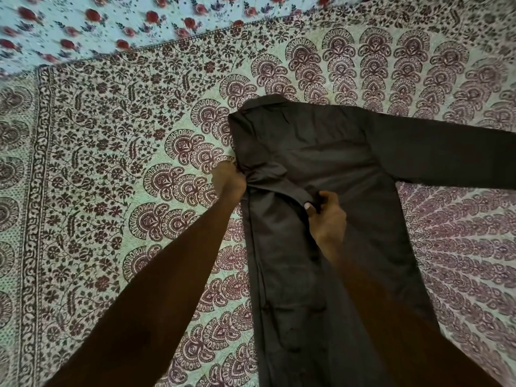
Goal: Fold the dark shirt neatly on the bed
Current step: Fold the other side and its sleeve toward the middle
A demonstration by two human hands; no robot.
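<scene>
The dark shirt [321,152] lies flat on the bed, collar at the far end and hem toward me. Its right sleeve [446,152] stretches straight out to the right edge of view. The left sleeve [279,182] is folded inward across the body. My left hand [227,181] grips the shirt's left edge at the sleeve fold. My right hand [326,216] pinches the cuff end of the folded sleeve near the shirt's middle. Both forearms reach in from below and cover part of the lower shirt.
The patterned maroon-and-cream bedspread [111,163] covers the bed all around the shirt. A light blue sheet with red flowers [83,20] lies beyond its far edge at the top left.
</scene>
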